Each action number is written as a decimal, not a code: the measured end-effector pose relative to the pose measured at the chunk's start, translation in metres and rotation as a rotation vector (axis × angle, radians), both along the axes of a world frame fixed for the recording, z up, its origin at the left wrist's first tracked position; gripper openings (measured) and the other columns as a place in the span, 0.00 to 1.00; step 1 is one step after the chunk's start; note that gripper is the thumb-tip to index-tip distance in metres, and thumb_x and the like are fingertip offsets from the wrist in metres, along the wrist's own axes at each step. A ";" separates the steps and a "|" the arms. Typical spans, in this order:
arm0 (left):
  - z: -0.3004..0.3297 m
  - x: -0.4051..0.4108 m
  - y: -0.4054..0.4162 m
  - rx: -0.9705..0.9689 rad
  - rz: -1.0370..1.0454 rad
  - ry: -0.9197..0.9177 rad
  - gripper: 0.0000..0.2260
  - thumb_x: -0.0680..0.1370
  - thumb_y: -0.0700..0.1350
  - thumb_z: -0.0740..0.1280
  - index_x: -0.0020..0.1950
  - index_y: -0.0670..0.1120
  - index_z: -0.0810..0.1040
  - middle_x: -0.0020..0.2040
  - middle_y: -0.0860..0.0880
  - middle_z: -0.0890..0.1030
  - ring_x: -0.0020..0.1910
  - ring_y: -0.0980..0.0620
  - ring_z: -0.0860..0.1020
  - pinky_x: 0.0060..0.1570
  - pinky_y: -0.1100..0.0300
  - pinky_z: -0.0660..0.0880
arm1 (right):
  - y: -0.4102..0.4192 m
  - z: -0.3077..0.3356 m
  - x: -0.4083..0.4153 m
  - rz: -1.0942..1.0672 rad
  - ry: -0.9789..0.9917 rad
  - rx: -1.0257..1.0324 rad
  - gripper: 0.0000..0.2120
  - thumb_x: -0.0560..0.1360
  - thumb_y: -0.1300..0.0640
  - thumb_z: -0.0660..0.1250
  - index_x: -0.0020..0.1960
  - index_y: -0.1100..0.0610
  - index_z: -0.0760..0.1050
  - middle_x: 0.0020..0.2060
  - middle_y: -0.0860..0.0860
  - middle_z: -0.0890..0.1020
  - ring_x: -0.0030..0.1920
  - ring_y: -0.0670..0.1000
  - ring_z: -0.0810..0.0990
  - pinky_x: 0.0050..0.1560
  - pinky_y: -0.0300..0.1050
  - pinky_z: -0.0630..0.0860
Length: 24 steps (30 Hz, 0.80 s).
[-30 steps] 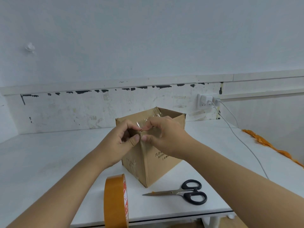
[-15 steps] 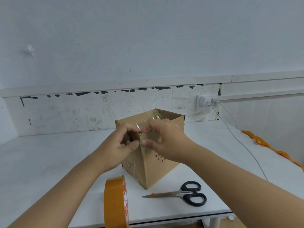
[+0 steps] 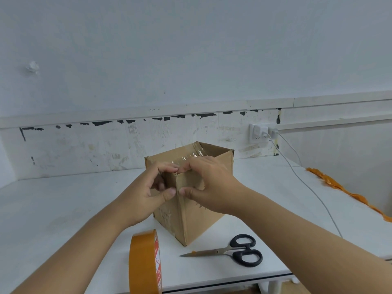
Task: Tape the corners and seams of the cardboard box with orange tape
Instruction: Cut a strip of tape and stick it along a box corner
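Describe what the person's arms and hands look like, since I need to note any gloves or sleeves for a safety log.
Both arms are bare up to the frame's edge, with no sleeves showing. The left hand and right hand wear no gloves, and no rings, watch or bracelets show. Fingernails look short and unpainted.

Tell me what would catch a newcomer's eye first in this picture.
Both hands, left hand and right hand, pinching the near top corner of the cardboard box mid-table. In front, an orange tape roll stands on edge beside black-handled scissors.
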<state>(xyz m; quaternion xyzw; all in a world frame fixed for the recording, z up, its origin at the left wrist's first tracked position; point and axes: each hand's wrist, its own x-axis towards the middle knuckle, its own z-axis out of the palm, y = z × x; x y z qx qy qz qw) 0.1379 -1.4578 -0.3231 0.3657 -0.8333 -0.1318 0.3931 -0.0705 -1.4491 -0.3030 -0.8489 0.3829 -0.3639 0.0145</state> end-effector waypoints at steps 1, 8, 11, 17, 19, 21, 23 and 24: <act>0.000 -0.001 0.000 -0.006 0.002 0.009 0.19 0.75 0.44 0.69 0.59 0.64 0.69 0.58 0.66 0.72 0.45 0.57 0.73 0.50 0.62 0.73 | 0.000 -0.001 0.000 -0.001 -0.005 -0.007 0.19 0.70 0.49 0.73 0.59 0.52 0.75 0.55 0.45 0.78 0.57 0.47 0.71 0.57 0.39 0.63; 0.000 -0.002 0.002 -0.002 0.042 -0.014 0.20 0.76 0.45 0.68 0.57 0.68 0.67 0.53 0.57 0.73 0.46 0.57 0.72 0.49 0.61 0.73 | 0.001 -0.004 0.004 -0.027 -0.020 -0.032 0.18 0.70 0.51 0.72 0.59 0.51 0.74 0.54 0.45 0.78 0.56 0.48 0.71 0.57 0.40 0.64; 0.002 0.000 0.002 0.027 0.028 -0.032 0.19 0.76 0.46 0.68 0.58 0.67 0.67 0.55 0.60 0.73 0.47 0.56 0.72 0.51 0.59 0.74 | 0.001 -0.001 0.000 -0.004 0.014 -0.010 0.19 0.70 0.50 0.72 0.59 0.51 0.74 0.54 0.45 0.78 0.56 0.47 0.71 0.57 0.38 0.63; -0.002 -0.003 0.002 0.000 0.055 -0.007 0.19 0.76 0.46 0.67 0.58 0.67 0.67 0.54 0.53 0.74 0.47 0.56 0.72 0.52 0.57 0.75 | 0.002 -0.006 0.007 -0.047 -0.019 -0.057 0.19 0.70 0.50 0.72 0.59 0.52 0.73 0.53 0.45 0.77 0.56 0.48 0.70 0.57 0.40 0.64; -0.002 -0.001 0.003 0.015 0.053 -0.014 0.18 0.76 0.47 0.67 0.59 0.66 0.67 0.54 0.53 0.74 0.48 0.55 0.72 0.53 0.55 0.75 | 0.003 -0.006 0.005 -0.036 -0.019 -0.049 0.19 0.69 0.50 0.72 0.59 0.51 0.74 0.52 0.45 0.77 0.55 0.48 0.70 0.57 0.41 0.65; -0.001 0.001 0.002 0.036 0.034 -0.015 0.17 0.77 0.47 0.67 0.61 0.65 0.68 0.57 0.55 0.74 0.49 0.55 0.73 0.54 0.54 0.75 | 0.002 -0.005 0.003 -0.016 -0.011 -0.036 0.19 0.70 0.50 0.71 0.59 0.50 0.74 0.52 0.45 0.77 0.55 0.47 0.70 0.57 0.40 0.65; -0.001 0.000 0.002 0.028 0.027 -0.013 0.18 0.77 0.46 0.66 0.61 0.64 0.68 0.58 0.56 0.73 0.49 0.54 0.73 0.54 0.54 0.74 | 0.002 -0.004 0.003 -0.012 -0.006 -0.029 0.18 0.70 0.50 0.71 0.59 0.50 0.74 0.53 0.45 0.77 0.55 0.47 0.70 0.57 0.39 0.64; -0.001 -0.001 0.002 0.016 0.030 -0.011 0.18 0.77 0.45 0.66 0.61 0.64 0.68 0.58 0.57 0.73 0.49 0.54 0.73 0.53 0.55 0.74 | 0.002 -0.004 0.004 -0.016 -0.008 -0.031 0.18 0.70 0.50 0.71 0.59 0.50 0.74 0.53 0.45 0.77 0.55 0.47 0.70 0.57 0.40 0.64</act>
